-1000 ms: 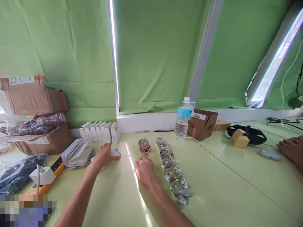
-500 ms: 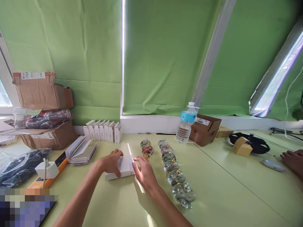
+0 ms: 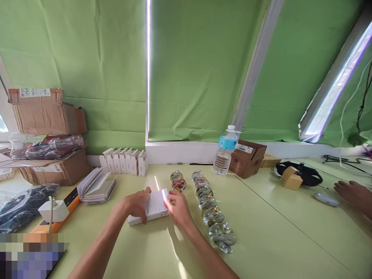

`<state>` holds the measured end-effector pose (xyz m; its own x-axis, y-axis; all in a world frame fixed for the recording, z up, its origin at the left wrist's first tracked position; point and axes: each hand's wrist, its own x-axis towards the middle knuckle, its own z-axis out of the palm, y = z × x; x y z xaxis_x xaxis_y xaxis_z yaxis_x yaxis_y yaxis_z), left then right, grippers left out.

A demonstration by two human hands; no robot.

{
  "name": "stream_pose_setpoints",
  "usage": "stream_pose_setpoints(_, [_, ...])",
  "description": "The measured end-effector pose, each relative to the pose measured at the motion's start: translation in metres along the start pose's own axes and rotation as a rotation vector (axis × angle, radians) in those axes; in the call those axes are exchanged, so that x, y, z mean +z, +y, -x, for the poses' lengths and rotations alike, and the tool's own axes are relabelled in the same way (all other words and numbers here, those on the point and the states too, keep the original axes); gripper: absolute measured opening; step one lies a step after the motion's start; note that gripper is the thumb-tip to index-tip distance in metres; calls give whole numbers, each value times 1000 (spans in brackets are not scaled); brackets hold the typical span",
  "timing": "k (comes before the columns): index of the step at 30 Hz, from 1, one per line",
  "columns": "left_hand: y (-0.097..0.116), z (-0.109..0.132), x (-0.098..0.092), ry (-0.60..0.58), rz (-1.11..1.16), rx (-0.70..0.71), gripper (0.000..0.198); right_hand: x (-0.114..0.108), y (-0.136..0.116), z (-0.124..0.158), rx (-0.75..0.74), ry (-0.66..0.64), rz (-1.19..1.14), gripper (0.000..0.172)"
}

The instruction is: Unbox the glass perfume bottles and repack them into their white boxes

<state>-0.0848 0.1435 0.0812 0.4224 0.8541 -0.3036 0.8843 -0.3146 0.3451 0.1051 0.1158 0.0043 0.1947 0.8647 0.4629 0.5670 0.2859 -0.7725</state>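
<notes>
A flat white cardboard box (image 3: 157, 202) with fine print on its top lies on the table in front of me. My left hand (image 3: 138, 204) spans its left part, thumb at the near side and fingers over the far side. At the right end, my right hand (image 3: 178, 208) pinches the edge with bent fingers. Just beyond the right hand sit two glass ornaments, the nearer one a reddish glass ornament (image 3: 178, 184). Farther right runs a row of several clear glass ornaments (image 3: 213, 216), some with gold-coloured details.
Several narrow white boxes (image 3: 123, 162) stand by the wall, with stacked white booklets (image 3: 97, 186) to their left. An orange power strip (image 3: 55, 224) holds a white charger (image 3: 54, 210). A water bottle (image 3: 223, 155) and brown carton (image 3: 247, 158) stand behind. Another person's hand (image 3: 351, 194) rests near a mouse (image 3: 326, 199).
The white box has turned slightly, its right end swinging away from me. My right hand has closed more firmly around that end. The whole view has shifted a little.
</notes>
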Motion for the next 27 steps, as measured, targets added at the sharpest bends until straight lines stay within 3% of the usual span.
stream_pose_setpoints(4, [-8, 8, -8, 1, 10, -36, 89, -29, -22, -10, -91, 182, -3, 22])
stream_pose_setpoints(8, [-15, 11, -12, -12, 11, -111, 107, -58, -41, -15, -162, 361, -72, 27])
stream_pose_setpoints(10, [-13, 13, -12, -14, 60, -119, 114, -65, -46, -15, -101, 310, -186, 30])
stream_pose_setpoints(12, [-8, 15, -12, 32, 165, -35, 111, -67, -48, -14, -10, 208, -311, 31])
stream_pose_setpoints(15, [1, 17, -15, 223, 294, 207, 102, -65, -50, -14, 93, 97, -448, 33])
stream_pose_setpoints(17, [5, 18, -18, 312, 324, 287, 112, -65, -50, -15, 171, 56, -533, 35])
stream_pose_setpoints(19, [7, 18, -19, 315, 361, 291, 119, -65, -48, -17, 267, 4, -628, 35])
stream_pose_setpoints(22, [9, 17, -19, 307, 429, 285, 110, -68, -45, -20, 396, -71, -756, 32])
stream_pose_setpoints(27, [15, 15, -16, 377, 349, 362, 116, -74, -43, -23, 551, -145, -1024, 20])
